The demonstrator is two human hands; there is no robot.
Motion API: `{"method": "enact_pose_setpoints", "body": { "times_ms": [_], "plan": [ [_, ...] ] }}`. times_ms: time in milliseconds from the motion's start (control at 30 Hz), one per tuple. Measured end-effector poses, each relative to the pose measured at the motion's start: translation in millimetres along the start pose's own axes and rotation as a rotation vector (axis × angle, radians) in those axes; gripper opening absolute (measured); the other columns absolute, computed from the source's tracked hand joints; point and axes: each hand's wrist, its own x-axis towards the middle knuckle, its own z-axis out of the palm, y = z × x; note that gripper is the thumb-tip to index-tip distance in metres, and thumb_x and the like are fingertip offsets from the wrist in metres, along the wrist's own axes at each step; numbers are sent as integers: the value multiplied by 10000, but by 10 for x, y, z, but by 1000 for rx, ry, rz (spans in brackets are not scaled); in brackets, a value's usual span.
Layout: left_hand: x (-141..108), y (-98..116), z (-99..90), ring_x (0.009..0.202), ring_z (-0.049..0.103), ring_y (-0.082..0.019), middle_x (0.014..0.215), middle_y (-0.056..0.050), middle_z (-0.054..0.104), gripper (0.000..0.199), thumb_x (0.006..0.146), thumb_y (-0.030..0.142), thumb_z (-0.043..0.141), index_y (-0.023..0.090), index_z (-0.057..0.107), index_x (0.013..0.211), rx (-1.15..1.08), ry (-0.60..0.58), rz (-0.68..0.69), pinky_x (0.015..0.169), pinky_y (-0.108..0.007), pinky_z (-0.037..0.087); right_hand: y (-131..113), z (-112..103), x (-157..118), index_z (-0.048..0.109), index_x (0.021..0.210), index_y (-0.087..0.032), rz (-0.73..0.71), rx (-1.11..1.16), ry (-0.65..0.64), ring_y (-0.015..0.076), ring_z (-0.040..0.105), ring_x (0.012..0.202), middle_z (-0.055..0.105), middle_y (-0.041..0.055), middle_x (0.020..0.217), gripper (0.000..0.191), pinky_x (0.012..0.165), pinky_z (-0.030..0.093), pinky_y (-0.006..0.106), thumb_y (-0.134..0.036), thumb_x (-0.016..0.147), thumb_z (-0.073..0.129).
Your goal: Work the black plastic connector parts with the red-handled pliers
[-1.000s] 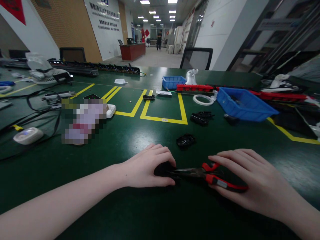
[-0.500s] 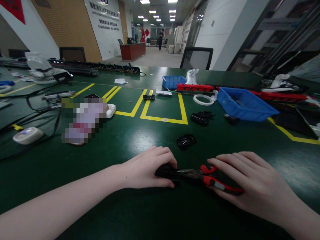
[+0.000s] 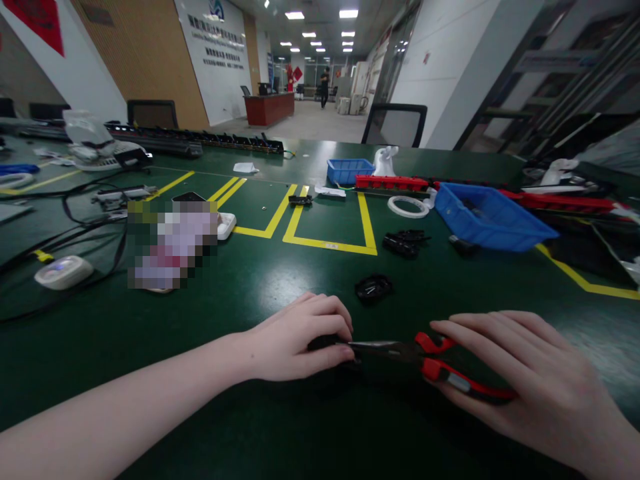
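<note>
Centrally, low over the near bench (image 3: 250, 433): black part (image 3: 320, 343), one, mostly hidden, pinched in the left hand (image 3: 300, 340); probably light, stiff, smooth plastic, best taken by its sides. Pliers (image 3: 434, 369), one, held by the red handles in the right hand (image 3: 530, 367), nose at the part's right end; grip on it unclear; likely rigid, the heavier item. Blue trays (image 3: 500, 228), two. White ring (image 3: 407, 215), one. Black heap (image 3: 404, 245), one, contents uncountable.

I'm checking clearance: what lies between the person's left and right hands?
The head view shows long-nosed, red-handled metal pliers, held by the right hand, tips beside the left hand.
</note>
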Motion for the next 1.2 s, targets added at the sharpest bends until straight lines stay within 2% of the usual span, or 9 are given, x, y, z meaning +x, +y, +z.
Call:
{"method": "enact_pose_setpoints", "body": {
  "times_ms": [233,433,600,867,933,967,1100,1133,1200],
  "plan": [
    [7,-9,-3,1096,618,-180,1104,-32,671,130,1017,197,534,189,658,980,-80,7,10,1027,-358,417,-21,-30,18,627,1224,-199,8,17,20,279,676,847,715,121,1029,352,720,519,454,-328,896,638],
    [48,-47,0,1023,642,-179,1059,-42,672,122,993,212,583,193,702,967,-376,8,-38,964,-352,503,-60,12,-13,596,1281,-245,149,95,19,295,672,937,687,112,1090,382,800,532,476,-335,910,620],
    [49,-63,32,990,642,-170,1061,-47,657,108,966,194,632,195,737,990,-503,20,-52,915,-340,540,-43,78,-51,563,1326,-254,151,155,10,285,675,946,683,116,1111,431,782,553,456,-344,906,609],
    [34,-109,59,988,637,-173,1053,-47,658,114,971,209,631,193,740,998,-418,38,-28,903,-337,521,-102,149,-23,596,1268,-258,206,302,-18,244,691,883,711,92,1070,403,705,559,377,-371,885,648],
    [23,-107,45,1047,630,-190,1110,-53,647,138,970,239,638,206,723,1074,-375,36,-47,948,-359,506,-118,157,-16,610,1249,-262,224,331,-20,242,696,858,722,86,1057,400,689,560,371,-375,868,660],
    [16,-101,36,1098,616,-209,1160,-59,639,203,953,269,670,219,699,1147,-319,28,-59,982,-381,488,-125,162,-15,617,1238,-261,243,343,-23,242,697,850,726,86,1055,393,685,562,372,-381,866,660],
    [-11,-63,5,1256,525,-305,1360,-96,573,709,784,411,849,237,530,1392,19,-34,-100,1071,-483,396,-147,180,-16,631,1186,-258,290,375,-56,229,693,837,731,80,1037,342,690,567,372,-410,880,647],
    [-14,-54,3,1257,521,-311,1368,-100,569,715,776,425,854,231,530,1383,76,-49,-97,1072,-489,387,-149,184,-15,633,1174,-256,292,382,-66,227,693,836,732,77,1027,335,692,568,370,-413,878,650],
    [-14,-47,9,1226,538,-294,1332,-92,590,563,821,423,819,222,579,1288,126,-60,-86,1051,-466,394,-154,189,-12,639,1152,-251,298,397,-88,226,695,827,734,72,1002,326,684,569,364,-413,869,658]
  ]
}}
